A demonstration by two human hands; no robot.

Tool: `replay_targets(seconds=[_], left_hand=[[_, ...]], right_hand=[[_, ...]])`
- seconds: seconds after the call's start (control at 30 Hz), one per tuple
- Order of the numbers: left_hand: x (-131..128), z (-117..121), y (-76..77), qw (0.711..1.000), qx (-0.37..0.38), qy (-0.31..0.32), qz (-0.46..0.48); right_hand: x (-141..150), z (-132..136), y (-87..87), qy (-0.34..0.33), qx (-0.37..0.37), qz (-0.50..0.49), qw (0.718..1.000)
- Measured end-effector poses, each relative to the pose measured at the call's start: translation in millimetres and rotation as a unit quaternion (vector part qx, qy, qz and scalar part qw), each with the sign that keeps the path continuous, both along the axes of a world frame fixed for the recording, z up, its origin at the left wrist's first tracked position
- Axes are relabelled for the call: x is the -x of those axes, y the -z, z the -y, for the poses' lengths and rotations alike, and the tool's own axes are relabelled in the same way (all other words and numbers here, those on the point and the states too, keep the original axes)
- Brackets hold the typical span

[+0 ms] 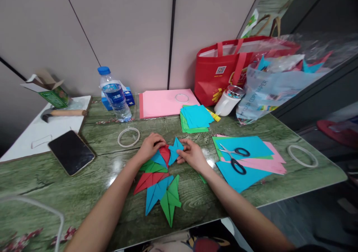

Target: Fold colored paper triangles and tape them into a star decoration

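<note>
Folded paper pieces in red, blue and green form a curved, overlapping chain on the table before me. My left hand point(151, 147) is closed at the chain's upper end, its fingertips on a red folded paper piece point(165, 155). Between thumb and fingers of my right hand point(192, 157) is a pointed blue folded paper piece point(175, 150), close against the red one. Below the hands, the chain runs on through a green piece point(153, 167), a lower red piece point(149, 180), a blue piece point(156, 192) and another green piece point(171, 199). Whether the two held pieces interlock, I cannot tell.
Scissors point(235, 155) lie on coloured sheets point(246, 181) to the right. Blue and green squares point(197, 116), pink paper point(165, 103), a mug point(228, 102) and bags point(212, 69) stand behind. Leftward are a bottle point(116, 97), tape ring point(128, 137), phone point(72, 152) and hammer point(65, 113).
</note>
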State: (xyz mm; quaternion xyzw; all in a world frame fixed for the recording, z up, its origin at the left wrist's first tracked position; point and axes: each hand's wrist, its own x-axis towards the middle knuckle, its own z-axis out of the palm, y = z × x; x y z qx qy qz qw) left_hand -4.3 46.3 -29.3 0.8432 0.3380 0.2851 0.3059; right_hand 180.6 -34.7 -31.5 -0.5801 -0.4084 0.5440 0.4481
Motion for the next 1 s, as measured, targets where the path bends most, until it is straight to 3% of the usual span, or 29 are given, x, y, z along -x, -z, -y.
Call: replay_targets(seconds=[0.47,0.73,1.0], left_hand=[[-2.0,0.3,1.1,1.000,-0.002,0.015,-0.019],[-2.9,-1.2,2.8,0.998,-0.022,0.041,-0.038],[-2.6,2.5,5.7,0.999,-0.046,0.022,-0.017]], right_hand=[[0.2,6.2,7.1,0.015,-0.064,0.041,0.997],[0.9,11.0,3.8,-0.016,-0.028,0.077,0.997],[0.1,11.0,1.7,0.003,-0.044,0.096,0.994]])
